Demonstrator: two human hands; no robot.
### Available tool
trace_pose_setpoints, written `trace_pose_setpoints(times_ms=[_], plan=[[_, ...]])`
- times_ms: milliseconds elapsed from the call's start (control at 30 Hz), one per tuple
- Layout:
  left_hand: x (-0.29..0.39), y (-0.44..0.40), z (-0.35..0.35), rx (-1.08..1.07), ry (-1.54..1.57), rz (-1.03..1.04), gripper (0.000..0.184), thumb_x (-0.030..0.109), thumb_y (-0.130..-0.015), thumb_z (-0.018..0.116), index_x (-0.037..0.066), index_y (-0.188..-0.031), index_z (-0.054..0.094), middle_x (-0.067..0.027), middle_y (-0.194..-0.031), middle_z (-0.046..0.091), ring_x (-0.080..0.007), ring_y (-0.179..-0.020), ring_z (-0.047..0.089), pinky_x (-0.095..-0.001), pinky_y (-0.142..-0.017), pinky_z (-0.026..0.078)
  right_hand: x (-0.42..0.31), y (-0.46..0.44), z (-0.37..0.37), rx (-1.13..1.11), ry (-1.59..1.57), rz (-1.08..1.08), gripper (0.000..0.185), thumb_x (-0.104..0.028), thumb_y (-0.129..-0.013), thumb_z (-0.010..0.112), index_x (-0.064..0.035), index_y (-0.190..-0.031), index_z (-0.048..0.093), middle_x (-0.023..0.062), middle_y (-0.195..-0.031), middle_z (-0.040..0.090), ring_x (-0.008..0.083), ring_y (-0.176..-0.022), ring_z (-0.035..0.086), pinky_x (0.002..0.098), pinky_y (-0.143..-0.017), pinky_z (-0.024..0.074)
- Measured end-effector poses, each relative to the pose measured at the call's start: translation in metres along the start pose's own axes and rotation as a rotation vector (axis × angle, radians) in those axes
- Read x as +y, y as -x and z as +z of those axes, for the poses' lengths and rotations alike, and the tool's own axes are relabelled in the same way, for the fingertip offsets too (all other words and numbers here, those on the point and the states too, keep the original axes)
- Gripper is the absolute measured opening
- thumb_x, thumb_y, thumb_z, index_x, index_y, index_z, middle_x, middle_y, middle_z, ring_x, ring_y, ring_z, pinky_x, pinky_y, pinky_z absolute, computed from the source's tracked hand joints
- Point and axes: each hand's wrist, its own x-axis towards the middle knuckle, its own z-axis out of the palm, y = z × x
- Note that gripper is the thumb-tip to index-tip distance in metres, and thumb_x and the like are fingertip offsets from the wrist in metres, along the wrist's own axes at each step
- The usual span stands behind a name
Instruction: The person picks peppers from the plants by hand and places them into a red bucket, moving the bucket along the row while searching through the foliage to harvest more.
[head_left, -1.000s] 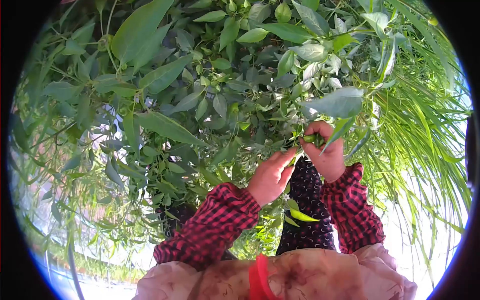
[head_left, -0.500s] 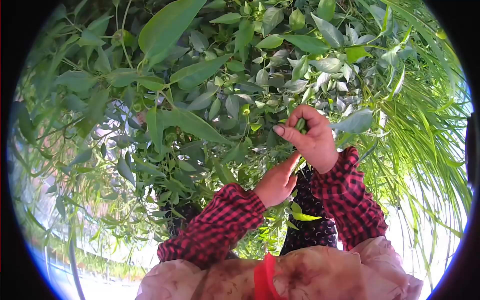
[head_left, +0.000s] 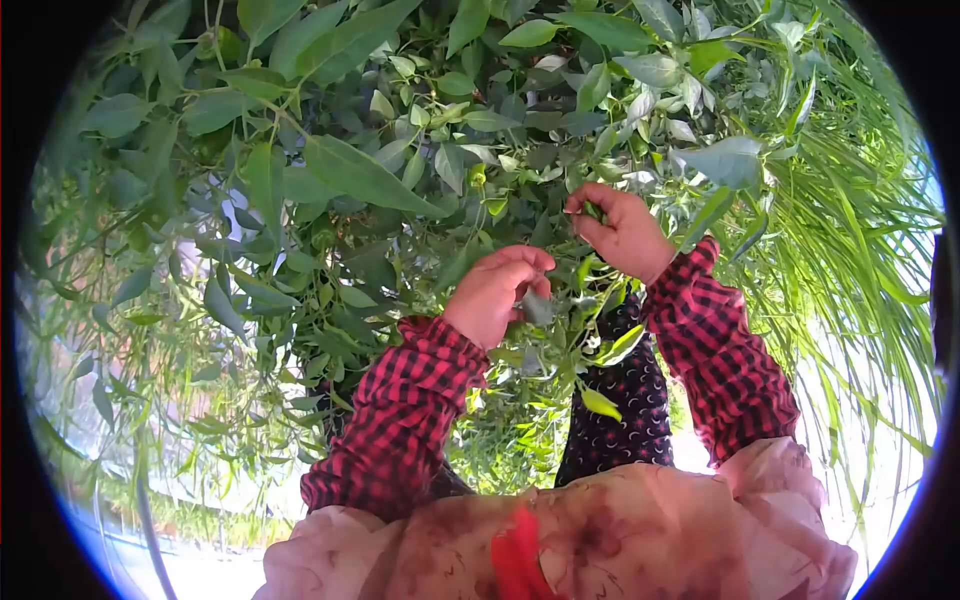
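My right hand [head_left: 624, 232] is closed, its fingers curled round small green peppers [head_left: 593, 211] that show only in part at the palm. It hovers over the pepper plant [head_left: 365, 178] with the thumb toward the leaves. Lower and to the left, my left hand [head_left: 498, 292] has its thumb and fingers bent together among the foliage. A grey-green leaf [head_left: 538, 308] lies right at those fingertips; whether they grip it or something smaller is hidden. Between the hands and my legs hangs a leafy branch with pale yellow-green leaves [head_left: 620, 346].
Long grass blades [head_left: 850, 260] crowd the right side. Dense leaves fill the top and left, with one broad leaf [head_left: 722, 160] close to my right wrist. A thin pale pole [head_left: 148, 520] stands at the lower left. My dark patterned trouser leg [head_left: 620, 425] is below the hands.
The hands have moved apart: the left rose up and leftward, its fingers now curled. The right has turned slightly, hiding more of the peppers. The view has shifted a little over the plant.
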Motion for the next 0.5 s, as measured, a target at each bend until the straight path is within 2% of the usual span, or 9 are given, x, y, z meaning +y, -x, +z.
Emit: trace_pose_setpoints(times_ms=[33,67,100,133,200,267,333,467,500], plan=[[0.002,0.002,-0.003,-0.016,-0.065,0.012,0.016,0.016,-0.084,0.048,0.008,-0.096,0.054,-0.0025,-0.072,0.056,-0.0169,-0.070,0.057,-0.0346,-0.065,0.046,0.003,0.004,-0.007,-0.046,-0.087,0.120,0.010,-0.004,-0.080,0.053,-0.0021,-0.089,0.056,-0.0015,-0.078,0.053,0.0050,-0.069,0.046,0.0202,-0.062,0.0390],[0.004,0.002,-0.005,-0.015,-0.067,0.006,0.016,0.016,-0.084,0.048,0.008,-0.096,0.054,-0.0025,-0.072,0.056,-0.0169,-0.070,0.057,-0.0346,-0.065,0.046,-0.002,0.006,-0.013,-0.090,-0.176,0.238,0.010,-0.004,-0.080,0.053,-0.0020,-0.089,0.056,-0.0013,-0.079,0.053,0.0056,-0.070,0.047,0.0208,-0.064,0.0396],[0.007,0.001,-0.008,-0.058,0.004,-0.046,0.016,0.017,-0.084,0.049,0.009,-0.097,0.053,-0.0023,-0.071,0.056,-0.0176,-0.071,0.057,-0.0359,-0.066,0.045,-0.009,0.008,-0.021,-0.155,-0.122,0.295,0.013,-0.004,-0.080,0.053,-0.0026,-0.092,0.057,-0.0006,-0.082,0.055,0.0061,-0.073,0.048,0.0206,-0.067,0.0404],[0.010,0.000,-0.008,-0.101,0.076,-0.097,0.016,0.019,-0.084,0.050,0.010,-0.097,0.052,-0.0020,-0.071,0.056,-0.0184,-0.071,0.057,-0.0372,-0.067,0.045,-0.003,0.011,-0.022,-0.154,-0.124,0.297,0.013,-0.004,-0.080,0.053,-0.0026,-0.092,0.057,-0.0006,-0.082,0.055,0.0061,-0.073,0.048,0.0206,-0.067,0.0404],[0.013,0.001,-0.005,-0.049,0.033,-0.091,0.017,0.019,-0.083,0.051,0.011,-0.099,0.051,-0.0013,-0.071,0.056,-0.0196,-0.073,0.058,-0.0393,-0.067,0.045,0.011,0.015,-0.020,-0.296,-0.076,0.260,0.015,-0.003,-0.080,0.052,-0.0034,-0.094,0.058,-0.0003,-0.083,0.057,0.0062,-0.072,0.050,0.0195,-0.067,0.0408],[0.013,0.001,-0.001,0.043,-0.018,-0.063,0.018,0.019,-0.083,0.051,0.012,-0.099,0.050,-0.0010,-0.072,0.056,-0.0196,-0.074,0.058,-0.0395,-0.068,0.045,0.010,0.023,-0.009,-0.326,-0.159,0.251,0.018,-0.005,-0.080,0.052,-0.0045,-0.096,0.060,-0.0004,-0.080,0.058,0.0061,-0.067,0.052,0.0197,-0.063,0.0424],[0.010,-0.001,-0.002,0.055,-0.044,-0.060,0.019,0.020,-0.083,0.052,0.012,-0.100,0.050,-0.0009,-0.072,0.057,-0.0194,-0.074,0.058,-0.0394,-0.068,0.045,-0.003,0.023,0.005,-0.580,-0.291,0.675,0.023,-0.008,-0.078,0.054,-0.0044,-0.099,0.061,0.0018,-0.073,0.057,0.0098,-0.061,0.053,0.0238,-0.056,0.0445],[0.003,-0.003,-0.004,0.099,-0.084,-0.026,0.018,0.016,-0.084,0.050,0.010,-0.100,0.049,-0.0031,-0.074,0.057,-0.0190,-0.074,0.058,-0.0371,-0.068,0.045,0.025,0.036,0.041,-0.772,-0.514,0.703,0.025,-0.012,-0.078,0.058,-0.0028,-0.101,0.059,0.0031,-0.075,0.058,0.0106,-0.060,0.053,0.0253,-0.054,0.0450],[-0.002,-0.004,-0.006,0.103,-0.081,-0.028,0.018,0.016,-0.084,0.050,0.010,-0.100,0.049,-0.0031,-0.074,0.057,-0.0190,-0.074,0.058,-0.0371,-0.068,0.045,0.024,0.042,0.044,-0.816,-0.676,0.725,0.028,-0.013,-0.078,0.059,-0.0016,-0.104,0.056,0.0037,-0.078,0.059,0.0108,-0.059,0.053,0.0256,-0.053,0.0450]])
